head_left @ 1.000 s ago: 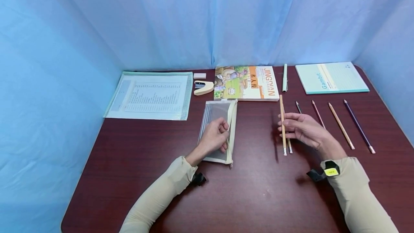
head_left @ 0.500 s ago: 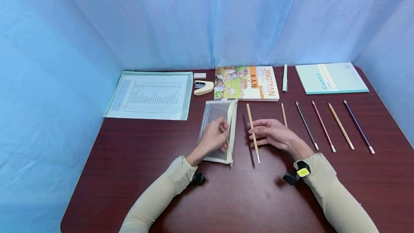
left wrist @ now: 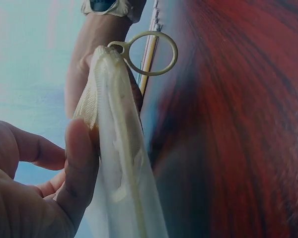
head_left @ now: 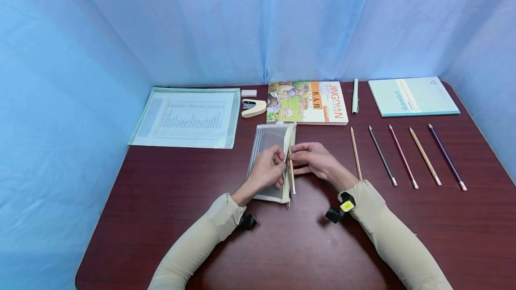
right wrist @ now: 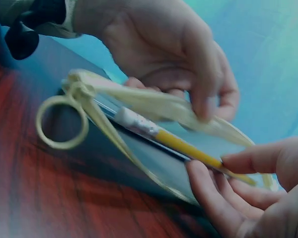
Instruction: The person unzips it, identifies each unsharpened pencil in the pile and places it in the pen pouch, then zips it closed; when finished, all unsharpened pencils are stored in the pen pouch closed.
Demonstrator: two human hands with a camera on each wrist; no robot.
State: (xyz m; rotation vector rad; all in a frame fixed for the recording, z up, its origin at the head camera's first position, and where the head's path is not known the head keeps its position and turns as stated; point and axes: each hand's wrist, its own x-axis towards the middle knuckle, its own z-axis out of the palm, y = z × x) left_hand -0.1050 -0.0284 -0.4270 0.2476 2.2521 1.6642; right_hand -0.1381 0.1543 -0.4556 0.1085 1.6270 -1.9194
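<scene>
A clear zip pencil pouch [head_left: 273, 135] with cream edging lies before me, its mouth toward the right. My left hand [head_left: 267, 169] pinches the upper edge of that mouth between thumb and fingers, lifting it. In the right wrist view the mouth gapes, with a cream zip-pull ring [right wrist: 62, 122] at its near end. My right hand [head_left: 316, 160] pinches a yellow pencil [right wrist: 181, 145] with a white eraser, held lengthwise at the opening. The pencil's far end is hidden by my fingers. The left wrist view shows my left thumb [left wrist: 82, 158] against the pouch edge.
Several pencils lie in a row on the right, among them a dark red one [head_left: 403, 155] and a purple one [head_left: 446, 156]. Along the back are a document folder [head_left: 185, 142], an eraser [head_left: 249, 93], a stapler [head_left: 255, 110], a book [head_left: 298, 102], a pen [head_left: 355, 96] and a notebook [head_left: 419, 97].
My right hand has carried the yellow pencil leftward from the pencil row to the pouch's mouth. The left hand has stayed at the pouch edge.
</scene>
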